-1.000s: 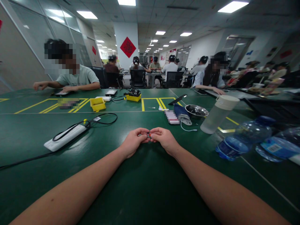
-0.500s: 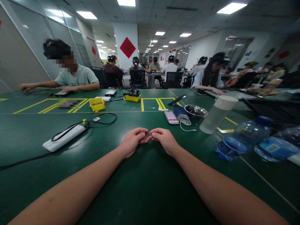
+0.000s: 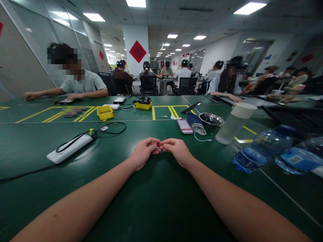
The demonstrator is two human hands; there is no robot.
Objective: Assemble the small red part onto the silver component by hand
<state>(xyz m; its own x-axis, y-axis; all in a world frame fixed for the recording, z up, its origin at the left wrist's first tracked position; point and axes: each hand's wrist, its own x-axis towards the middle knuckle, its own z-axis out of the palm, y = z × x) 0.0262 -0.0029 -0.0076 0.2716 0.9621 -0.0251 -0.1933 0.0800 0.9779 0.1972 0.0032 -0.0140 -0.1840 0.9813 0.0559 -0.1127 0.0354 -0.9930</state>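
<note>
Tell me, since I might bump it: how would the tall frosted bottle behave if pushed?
The tall frosted bottle would probably tip if pushed high up, being taller than wide. Its rounded body suggests it could roll once down. Its straight, undented sides look fairly stiff.

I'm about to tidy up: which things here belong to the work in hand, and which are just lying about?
In the work:
dark-and-red piece, pinched in the left hand
orange piece, pinched in the right hand
(both too small to identify)

Apparently just lying about:
white power strip
yellow trays
metal bowl
frosted bottle
plastic bottles
</note>
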